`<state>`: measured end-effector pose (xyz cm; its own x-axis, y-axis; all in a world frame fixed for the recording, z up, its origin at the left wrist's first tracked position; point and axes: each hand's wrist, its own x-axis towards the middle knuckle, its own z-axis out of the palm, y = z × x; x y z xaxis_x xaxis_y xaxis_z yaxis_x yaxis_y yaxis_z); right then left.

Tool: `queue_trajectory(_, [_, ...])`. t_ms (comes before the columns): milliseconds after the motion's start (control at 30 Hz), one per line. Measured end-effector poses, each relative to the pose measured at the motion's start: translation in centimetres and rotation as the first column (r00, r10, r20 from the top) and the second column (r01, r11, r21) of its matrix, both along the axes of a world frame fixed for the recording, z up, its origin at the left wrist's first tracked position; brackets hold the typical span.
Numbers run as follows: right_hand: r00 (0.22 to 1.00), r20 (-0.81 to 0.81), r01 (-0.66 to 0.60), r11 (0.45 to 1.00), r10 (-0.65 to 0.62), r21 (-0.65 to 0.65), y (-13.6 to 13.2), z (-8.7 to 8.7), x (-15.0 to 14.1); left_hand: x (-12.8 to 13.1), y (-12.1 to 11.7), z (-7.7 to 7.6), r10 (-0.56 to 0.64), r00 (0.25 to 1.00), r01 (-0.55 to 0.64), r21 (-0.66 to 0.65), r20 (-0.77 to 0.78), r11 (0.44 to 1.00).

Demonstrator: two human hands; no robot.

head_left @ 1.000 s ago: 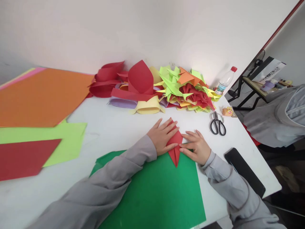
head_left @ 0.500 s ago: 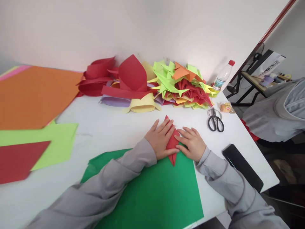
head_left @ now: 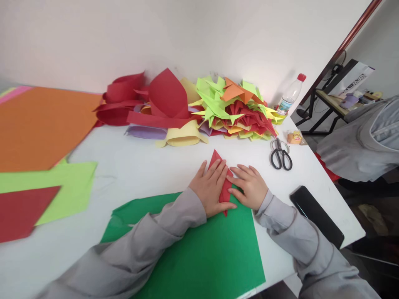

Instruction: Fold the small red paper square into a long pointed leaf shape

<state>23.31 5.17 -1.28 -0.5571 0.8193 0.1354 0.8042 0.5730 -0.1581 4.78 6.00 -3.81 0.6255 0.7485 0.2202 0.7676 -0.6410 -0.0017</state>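
A folded piece of red paper [head_left: 226, 189], pointed at its far and near ends, lies partly on a green sheet [head_left: 205, 253] and partly on the white table. My left hand [head_left: 213, 189] lies flat over it with fingers stretched out, covering much of its left side and near end. At its right edge, my right hand [head_left: 250, 187] rests with the fingers spread and the fingertips touching the red paper. Neither hand is wrapped around anything.
Behind my hands sit a pile of folded paper shapes [head_left: 218, 104] and red paper hats [head_left: 168, 93]. Scissors [head_left: 281, 155], a black phone [head_left: 316, 216], a bottle [head_left: 288, 97] and a wrapped snack [head_left: 294, 137] are on the right. Orange sheets [head_left: 46, 124] lie left. A person's grey garment [head_left: 349, 149] shows.
My left hand has slid slightly nearer along the red paper, so more of its far tip shows and less of its near end. The right hand stays at the edge. The view has shifted slightly.
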Motion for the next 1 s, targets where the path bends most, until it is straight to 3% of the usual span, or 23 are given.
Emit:
queue_trajectory(367, [1.000,-0.007,-0.004,1.000,0.004,0.011,0.0,0.0,0.0,-0.5,0.4,-0.9,-0.063,0.998,0.063,-0.009,0.007,0.998])
queue_trajectory(900, [1.000,-0.029,0.006,1.000,-0.006,0.015,0.1,0.1,0.0,-1.6,0.5,0.3,-0.168,0.984,0.172,-0.065,0.062,0.983])
queue_trajectory(1000, [1.000,-0.032,-0.001,0.999,0.002,0.039,0.0,-0.1,0.0,-2.5,1.1,-0.2,-0.112,0.992,0.114,-0.040,0.066,0.993])
